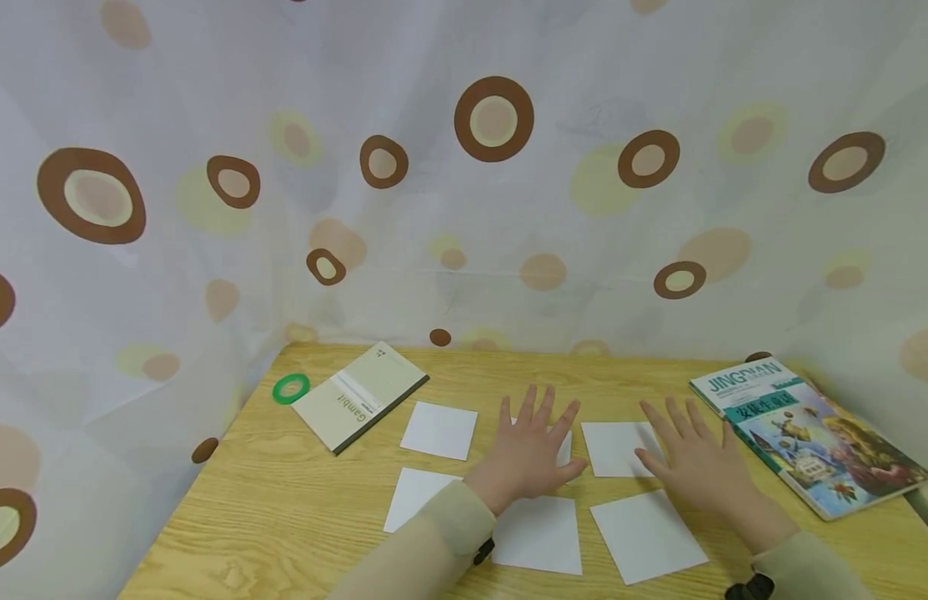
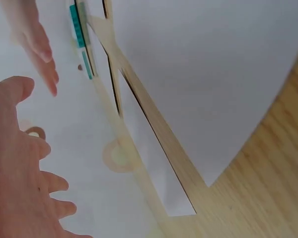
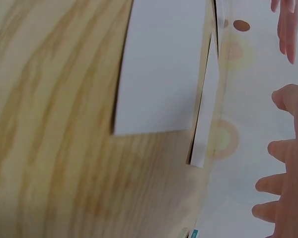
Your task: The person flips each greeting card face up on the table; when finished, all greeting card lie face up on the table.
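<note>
Several square white cards lie in two rows on the wooden table. In the head view my left hand (image 1: 529,457) is over the middle column with its fingers spread, hiding most of the back middle card (image 1: 564,450). Nearer me is the front middle card (image 1: 540,537). My right hand (image 1: 696,468) also has spread fingers, and it covers a corner of the back right card (image 1: 615,450). Below it lies the front right card (image 1: 648,537), slightly turned. Both wrist views show the left hand (image 2: 20,163) and right hand (image 3: 290,168) raised above the cards, holding nothing.
To the left sit the back left card (image 1: 438,430) and the front left card (image 1: 418,493). A cream notebook (image 1: 362,396) and a green tape roll (image 1: 291,388) are at the far left. An illustrated book (image 1: 809,437) lies at the right. A patterned curtain (image 1: 433,208) surrounds the table.
</note>
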A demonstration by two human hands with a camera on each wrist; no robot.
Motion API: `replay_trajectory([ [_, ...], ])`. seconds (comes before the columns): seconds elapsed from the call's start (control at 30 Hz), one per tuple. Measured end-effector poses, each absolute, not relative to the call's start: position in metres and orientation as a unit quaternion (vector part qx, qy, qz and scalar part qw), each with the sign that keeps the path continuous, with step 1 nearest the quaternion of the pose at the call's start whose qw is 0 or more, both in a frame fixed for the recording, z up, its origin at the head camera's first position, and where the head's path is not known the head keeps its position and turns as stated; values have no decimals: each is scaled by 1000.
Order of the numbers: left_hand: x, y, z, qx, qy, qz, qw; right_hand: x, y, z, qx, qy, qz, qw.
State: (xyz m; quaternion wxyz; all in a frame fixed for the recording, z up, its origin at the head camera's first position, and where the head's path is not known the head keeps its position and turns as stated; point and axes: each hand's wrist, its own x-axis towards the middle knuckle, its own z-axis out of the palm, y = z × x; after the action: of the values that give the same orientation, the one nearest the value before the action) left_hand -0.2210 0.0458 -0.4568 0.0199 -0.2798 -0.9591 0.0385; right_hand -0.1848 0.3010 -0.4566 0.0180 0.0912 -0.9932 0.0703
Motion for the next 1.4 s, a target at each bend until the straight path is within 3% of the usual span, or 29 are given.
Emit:
replay_trajectory([
  [0.37,-222,58,-461,-294,-955,45,-9,-187,325,-467,153,-985,65,38],
  [0.73,-218,67,-464,-300,-952,55,-17,-196,355,-477,234,-967,104,13],
  [0.93,-214,70,-464,-305,-949,68,-26,-203,363,-476,294,-950,101,40],
  [1.4,-205,74,-462,-309,-949,42,-40,-210,367,-483,335,-938,62,59],
])
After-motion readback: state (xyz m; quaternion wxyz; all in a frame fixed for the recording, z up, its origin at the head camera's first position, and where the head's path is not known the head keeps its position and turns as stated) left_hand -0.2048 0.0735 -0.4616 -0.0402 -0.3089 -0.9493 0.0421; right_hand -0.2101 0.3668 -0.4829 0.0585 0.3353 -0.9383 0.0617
